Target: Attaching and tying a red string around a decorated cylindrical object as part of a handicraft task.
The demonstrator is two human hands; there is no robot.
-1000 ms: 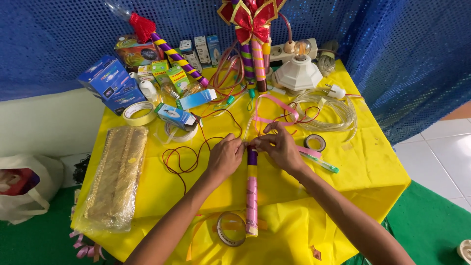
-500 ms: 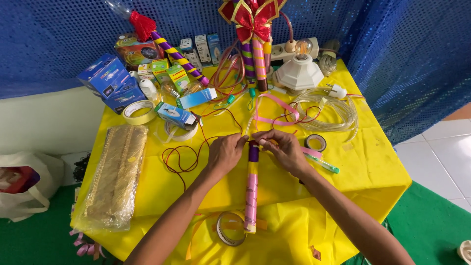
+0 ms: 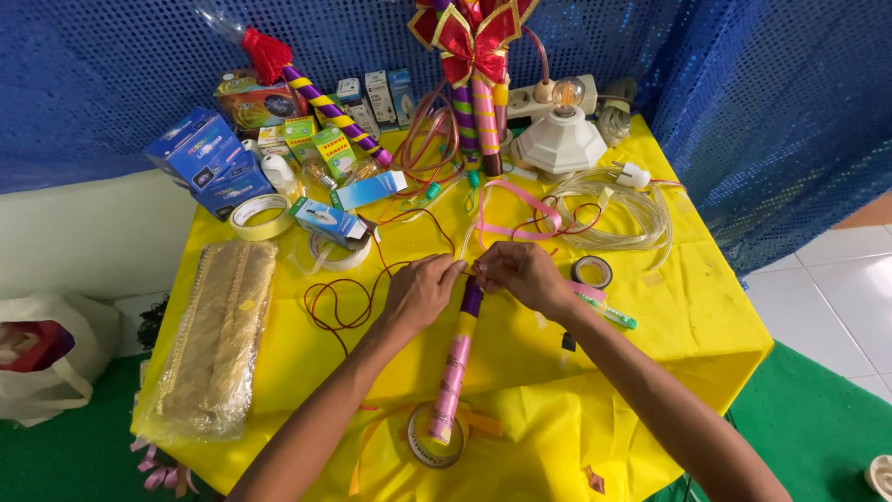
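A long tube wrapped in pink and purple ribbon lies on the yellow tablecloth, pointing toward me. Both hands meet at its far purple end. My left hand pinches that end from the left. From the right, my right hand closes its fingers on the same end. A pink ribbon loops away behind the hands. What the fingertips grip exactly is hidden. The tube's near end rests over a tape roll.
A gold-wrapped bundle lies at the left edge. Red wire, tape rolls, small boxes, a lit lamp, coiled clear cable, a dark tape roll and decorated sticks fill the back. A bag sits on the floor.
Both hands stay at the tube's far end with only slight finger shifts. The tube has not visibly moved.
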